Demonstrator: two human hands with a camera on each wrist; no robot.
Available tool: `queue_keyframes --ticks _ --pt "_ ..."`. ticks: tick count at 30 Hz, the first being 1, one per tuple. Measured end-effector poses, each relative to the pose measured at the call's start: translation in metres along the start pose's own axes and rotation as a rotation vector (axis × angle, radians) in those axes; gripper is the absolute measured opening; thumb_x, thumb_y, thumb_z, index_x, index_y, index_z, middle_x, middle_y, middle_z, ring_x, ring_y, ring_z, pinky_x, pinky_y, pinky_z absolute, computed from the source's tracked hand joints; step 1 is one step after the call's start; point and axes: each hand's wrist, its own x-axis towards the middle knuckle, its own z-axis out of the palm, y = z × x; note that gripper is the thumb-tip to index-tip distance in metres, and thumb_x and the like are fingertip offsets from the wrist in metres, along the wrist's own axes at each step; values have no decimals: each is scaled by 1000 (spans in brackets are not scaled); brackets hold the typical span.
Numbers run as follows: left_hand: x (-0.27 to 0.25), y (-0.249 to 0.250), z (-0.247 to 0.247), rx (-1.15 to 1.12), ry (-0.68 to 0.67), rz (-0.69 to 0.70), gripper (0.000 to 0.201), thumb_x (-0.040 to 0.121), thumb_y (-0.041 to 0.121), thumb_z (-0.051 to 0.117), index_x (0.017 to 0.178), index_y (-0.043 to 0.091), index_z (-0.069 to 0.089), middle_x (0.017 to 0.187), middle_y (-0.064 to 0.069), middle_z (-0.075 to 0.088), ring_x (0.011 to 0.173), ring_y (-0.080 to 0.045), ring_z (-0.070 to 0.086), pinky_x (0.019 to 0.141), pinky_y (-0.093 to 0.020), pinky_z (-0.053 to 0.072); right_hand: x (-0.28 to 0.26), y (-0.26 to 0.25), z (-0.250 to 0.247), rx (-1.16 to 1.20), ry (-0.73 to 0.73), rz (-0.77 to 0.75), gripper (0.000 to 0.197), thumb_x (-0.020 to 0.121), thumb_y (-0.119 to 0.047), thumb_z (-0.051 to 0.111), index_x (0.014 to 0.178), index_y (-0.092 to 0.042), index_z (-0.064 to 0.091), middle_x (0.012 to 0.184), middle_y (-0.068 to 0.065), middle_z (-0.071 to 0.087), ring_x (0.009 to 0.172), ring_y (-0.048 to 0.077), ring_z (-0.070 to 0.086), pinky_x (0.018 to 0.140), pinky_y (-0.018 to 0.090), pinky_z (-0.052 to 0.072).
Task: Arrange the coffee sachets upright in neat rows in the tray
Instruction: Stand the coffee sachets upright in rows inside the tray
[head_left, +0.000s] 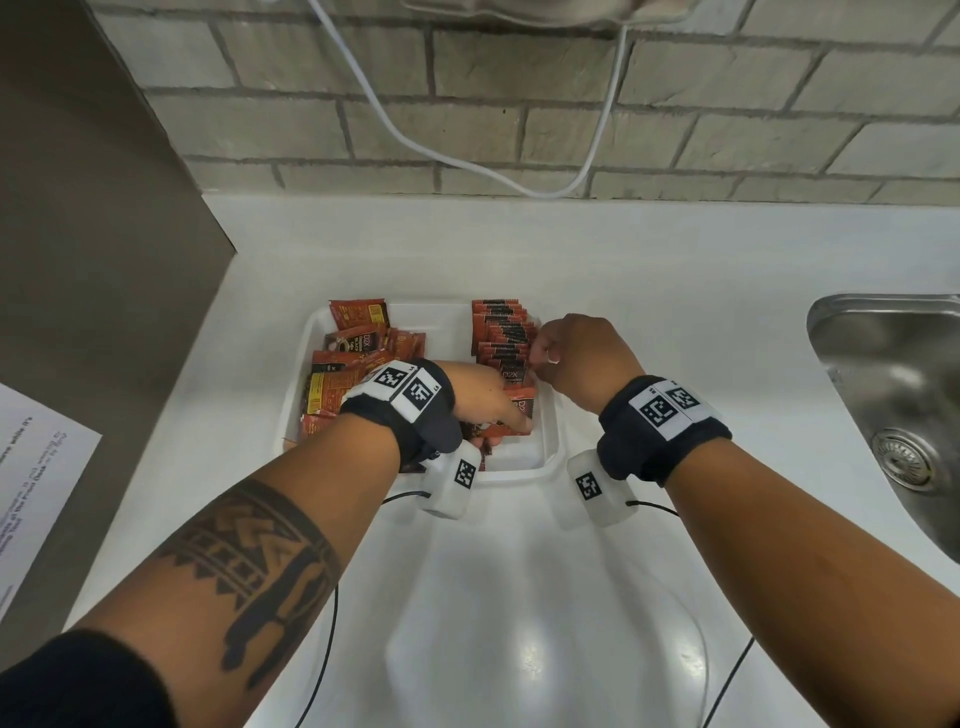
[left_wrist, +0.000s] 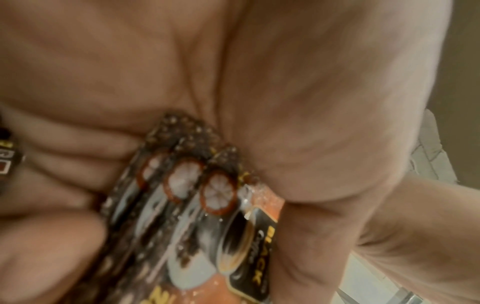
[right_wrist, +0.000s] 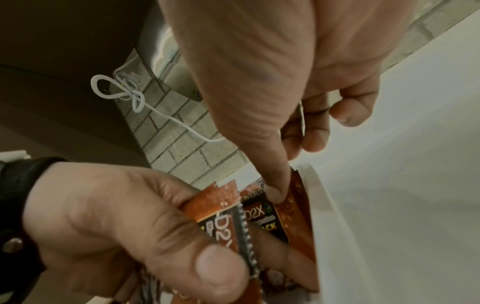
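Observation:
A white tray (head_left: 431, 306) sits on the counter. Loose red coffee sachets (head_left: 353, 358) lie piled in its left half. A row of upright sachets (head_left: 501, 332) fills its back right. My left hand (head_left: 511, 415) grips a small stack of sachets (head_left: 522, 408) at the tray's front right. In the left wrist view the stack (left_wrist: 207, 205) lies fanned against the palm. My right hand (head_left: 540, 364) hovers over the near end of the row. Its thumb (right_wrist: 275, 193) and curled fingers pinch the top of one sachet (right_wrist: 296, 209) beside the tray wall (right_wrist: 322, 205).
A steel sink (head_left: 893, 395) is set into the counter at the right. A white cable (head_left: 519, 182) hangs on the brick wall behind. A brown panel (head_left: 104, 260) and a printed sheet (head_left: 36, 467) are at the left. White counter (head_left: 675, 286) surrounds the tray.

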Motion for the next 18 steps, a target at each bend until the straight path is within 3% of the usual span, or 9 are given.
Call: queue_keyframes --ticks 3,7,14,16,18 --pt "0 1 -1 25 16 -10 47 94 47 64 110 3 71 63 2 65 52 -13 57 52 -21 46 -1 -1 1 -2 -8 2 13 85 -15 70 79 -25 65 90 -6 61 89 19 63 79 28 48" --pt "-1 2 1 -9 -9 -8 47 94 46 65 114 4 69 77 -3 69 57 -15 59 51 -20 46 -1 1 3 29 -5 6 15 81 -15 73 77 -27 65 89 -7 62 87 19 63 78 30 50" --pt "-5 7 1 -16 -17 -6 40 94 45 65 104 6 71 54 7 64 39 -6 55 42 -15 44 0 2 3 24 0 -24 19 79 -16 76 78 -29 63 94 -4 65 90 19 64 81 32 52" --pt "-7 7 0 -8 -19 2 39 94 44 66 104 7 71 57 6 66 41 -7 57 44 -15 45 -1 3 1 27 6 -32 19 80 -16 76 78 -29 62 94 -4 64 90 20 63 79 31 50" --pt "-11 1 -4 -22 -27 6 38 92 39 69 107 3 71 70 -2 71 52 -13 60 51 -20 48 -3 5 -2 51 37 -41 15 84 -19 74 80 -28 62 91 -6 61 88 19 60 73 26 44"
